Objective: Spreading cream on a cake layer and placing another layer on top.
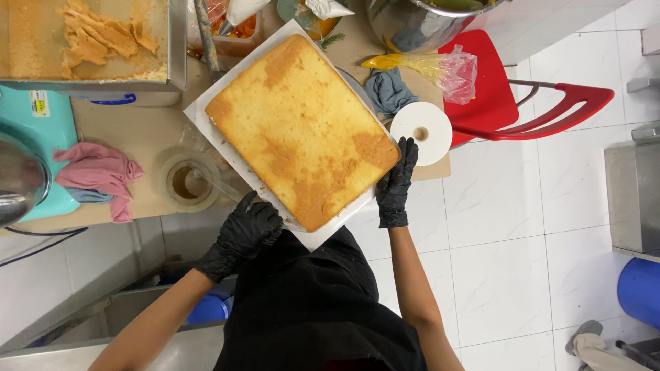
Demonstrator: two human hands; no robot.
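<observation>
cake: one rectangular golden sponge (302, 130), porous crust; on one white board (206, 120)
left hand (249, 227): black glove, curled on board edge, 7 o'clock
right hand (397, 182): black glove, fingers pressed together, flat against cake side, 4 o'clock

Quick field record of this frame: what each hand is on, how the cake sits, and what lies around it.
left hand: black glove, at the near-left edge of the white board
right hand: black glove, fingers against the cake's right corner
sponge cake: rectangular, golden, lying flat on the board, set askew to the table edge
tape roll: left of the board
pink cloth: further left
white disc: right of the cake
piping bag: beyond the disc
red chair: far right
</observation>
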